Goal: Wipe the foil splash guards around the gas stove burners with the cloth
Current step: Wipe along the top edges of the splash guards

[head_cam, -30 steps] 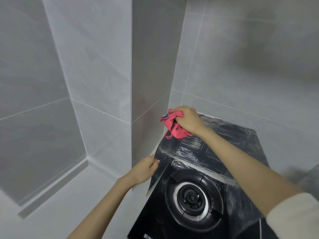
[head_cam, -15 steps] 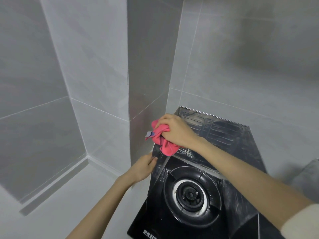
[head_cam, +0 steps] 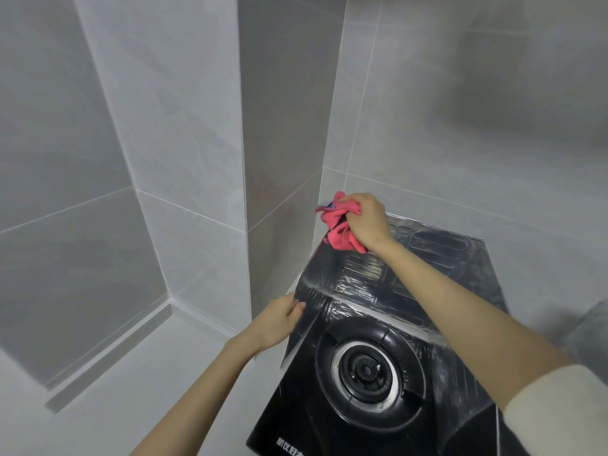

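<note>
In the head view, the right hand is closed around a bunched pink cloth. It holds the cloth at the upper left corner of the foil splash guard, and the lower part of the cloth touches the foil there. The guard stands behind and beside the round burner of the black stove, close to the grey tiled wall. The left hand pinches the left edge of the guard lower down, with the thumb on the front side and the fingers curled behind the edge. A light sleeve covers the right upper arm. The stove sits on a pale counter.
</note>
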Tool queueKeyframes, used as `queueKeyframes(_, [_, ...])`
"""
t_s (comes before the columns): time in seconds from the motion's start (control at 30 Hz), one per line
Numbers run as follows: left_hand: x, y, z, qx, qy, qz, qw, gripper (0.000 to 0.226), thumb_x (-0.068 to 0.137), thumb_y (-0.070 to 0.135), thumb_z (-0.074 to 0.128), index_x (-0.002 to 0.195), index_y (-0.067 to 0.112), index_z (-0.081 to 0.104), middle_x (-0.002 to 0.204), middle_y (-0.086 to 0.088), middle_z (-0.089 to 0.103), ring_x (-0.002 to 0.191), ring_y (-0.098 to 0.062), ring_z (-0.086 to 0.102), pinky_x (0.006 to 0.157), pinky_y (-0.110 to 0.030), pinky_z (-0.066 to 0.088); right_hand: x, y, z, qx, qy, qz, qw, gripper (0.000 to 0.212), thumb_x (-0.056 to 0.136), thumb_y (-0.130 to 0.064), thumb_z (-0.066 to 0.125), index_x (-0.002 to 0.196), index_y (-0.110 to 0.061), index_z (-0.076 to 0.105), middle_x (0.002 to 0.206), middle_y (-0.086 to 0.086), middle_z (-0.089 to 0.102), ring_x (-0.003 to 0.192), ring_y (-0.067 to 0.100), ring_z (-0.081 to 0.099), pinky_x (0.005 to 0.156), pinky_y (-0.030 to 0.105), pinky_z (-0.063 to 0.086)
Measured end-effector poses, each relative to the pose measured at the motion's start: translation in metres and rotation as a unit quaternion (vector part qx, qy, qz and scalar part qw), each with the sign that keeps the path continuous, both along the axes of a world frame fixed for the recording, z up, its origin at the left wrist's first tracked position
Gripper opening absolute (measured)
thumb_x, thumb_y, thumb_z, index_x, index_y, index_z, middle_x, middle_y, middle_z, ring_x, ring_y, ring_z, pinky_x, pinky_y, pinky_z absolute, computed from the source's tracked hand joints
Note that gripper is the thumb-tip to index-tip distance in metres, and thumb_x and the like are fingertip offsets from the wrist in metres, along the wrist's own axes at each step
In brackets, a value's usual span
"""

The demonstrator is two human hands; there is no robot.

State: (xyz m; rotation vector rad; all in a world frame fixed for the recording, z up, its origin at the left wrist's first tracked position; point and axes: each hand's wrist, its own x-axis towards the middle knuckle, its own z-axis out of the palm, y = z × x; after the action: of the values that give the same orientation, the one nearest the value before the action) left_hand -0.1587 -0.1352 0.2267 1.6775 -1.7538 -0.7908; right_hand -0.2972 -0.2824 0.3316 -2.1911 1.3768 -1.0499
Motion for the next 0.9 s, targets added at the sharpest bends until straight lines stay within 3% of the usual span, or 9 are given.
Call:
queueKeyframes(0.1, [-0.001, 0.003, 0.003, -0.002, 0.013, -0.003, 1.0, 0.018, 0.1, 0.018, 0.041, 0.087, 0.013, 0.051, 0.065, 0.015, 0.044, 0.057, -0.002, 0.046, 0.056, -0.005, 0.036, -0.004, 0.007, 0.015, 0.034, -0.097, -0.028, 0.994, 0.041, 0.077, 0.005, 0.045, 0.098, -0.014, 0.074, 0.105, 0.006, 0.07, 0.101, 0.019, 0.062, 0.089, 0.025, 0.046])
queueKeyframes(0.17, [0.0, 0.004, 0.004, 0.005, 0.056, -0.009, 0.998, 0.013, 0.098, 0.025, 0.046, 0.107, 0.018, 0.054, 0.081, 0.017, 0.056, 0.075, -0.001, 0.056, 0.07, -0.004, 0.041, -0.008, 0.015, 0.026, 0.055, -0.154, -0.039, 0.986, 0.041, 0.076, 0.004, 0.044, 0.096, -0.016, 0.074, 0.098, 0.002, 0.072, 0.094, 0.015, 0.062, 0.086, 0.027, 0.048])
queueKeyframes(0.27, [0.004, 0.007, 0.009, -0.007, 0.12, -0.013, 0.993, 0.034, 0.092, 0.042, 0.054, 0.124, 0.031, 0.053, 0.113, 0.016, 0.064, 0.107, -0.007, 0.06, 0.097, -0.024, 0.045, -0.016, 0.024, 0.04, 0.065, -0.212, -0.036, 0.974, 0.039, 0.074, 0.004, 0.043, 0.088, -0.018, 0.073, 0.089, 0.001, 0.07, 0.09, 0.016, 0.061, 0.082, 0.029, 0.048])
queueKeyframes(0.33, [0.005, 0.011, 0.02, -0.034, 0.146, -0.002, 0.989, 0.048, 0.085, 0.056, 0.055, 0.128, 0.035, 0.05, 0.122, 0.017, 0.061, 0.113, -0.006, 0.058, 0.101, -0.028, 0.044, -0.021, 0.029, 0.048, 0.076, -0.24, -0.02, 0.968, 0.039, 0.074, 0.004, 0.043, 0.081, -0.022, 0.071, 0.089, 0.001, 0.07, 0.093, 0.02, 0.063, 0.086, 0.033, 0.05])
queueKeyframes(0.4, [0.007, 0.012, 0.035, -0.067, 0.145, 0.032, 0.987, 0.059, 0.086, 0.057, 0.052, 0.137, 0.029, 0.044, 0.132, 0.015, 0.052, 0.117, -0.007, 0.054, 0.103, -0.027, 0.041, -0.027, 0.036, 0.056, 0.086, -0.269, -0.004, 0.959, 0.039, 0.076, 0.004, 0.041, 0.077, -0.024, 0.069, 0.087, 0.0, 0.069, 0.092, 0.02, 0.063, 0.087, 0.034, 0.051])
queueKeyframes(0.47, [0.007, 0.013, 0.052, -0.114, 0.16, 0.082, 0.977, 0.061, 0.088, 0.049, 0.052, 0.14, 0.019, 0.042, 0.135, 0.005, 0.052, 0.119, -0.009, 0.053, 0.106, -0.027, 0.04, -0.034, 0.045, 0.066, 0.101, -0.305, 0.023, 0.947, 0.04, 0.082, 0.007, 0.038, 0.076, -0.022, 0.065, 0.08, -0.001, 0.065, 0.08, 0.014, 0.06, 0.075, 0.022, 0.052])
queueKeyframes(0.57, [0.003, 0.015, 0.078, -0.193, 0.171, 0.128, 0.958, 0.055, 0.087, 0.028, 0.062, 0.137, 0.014, 0.045, 0.129, -0.002, 0.058, 0.115, -0.009, 0.055, 0.095, -0.012, 0.043, -0.041, 0.062, 0.078, 0.134, -0.337, 0.092, 0.927, 0.04, 0.089, 0.01, 0.032, 0.078, -0.017, 0.059, 0.075, -0.001, 0.058, 0.065, 0.005, 0.054, 0.055, 0.009, 0.046])
queueKeyframes(0.73, [-0.014, 0.024, 0.112, -0.27, 0.127, 0.129, 0.946, 0.065, 0.081, 0.02, 0.072, 0.139, 0.016, 0.042, 0.128, 0.006, 0.053, 0.105, -0.005, 0.056, 0.083, -0.007, 0.046, -0.047, 0.085, 0.086, 0.175, -0.364, 0.148, 0.903, 0.042, 0.09, 0.012, 0.029, 0.075, -0.016, 0.057, 0.063, -0.004, 0.056, 0.046, -0.004, 0.054, 0.051, 0.013, 0.044])
queueKeyframes(0.9, [-0.032, 0.046, 0.125, -0.286, 0.146, 0.148, 0.935, 0.028, 0.087, 0.006, 0.063, 0.115, 0.01, 0.061, 0.098, 0.012, 0.063, 0.08, 0.015, 0.057, 0.074, -0.001, 0.043, -0.057, 0.103, 0.087, 0.219, -0.365, 0.198, 0.883, 0.038, 0.091, 0.009, 0.028, 0.078, -0.016, 0.054, 0.047, -0.012, 0.059, 0.043, -0.004, 0.053, 0.046, 0.013, 0.042])
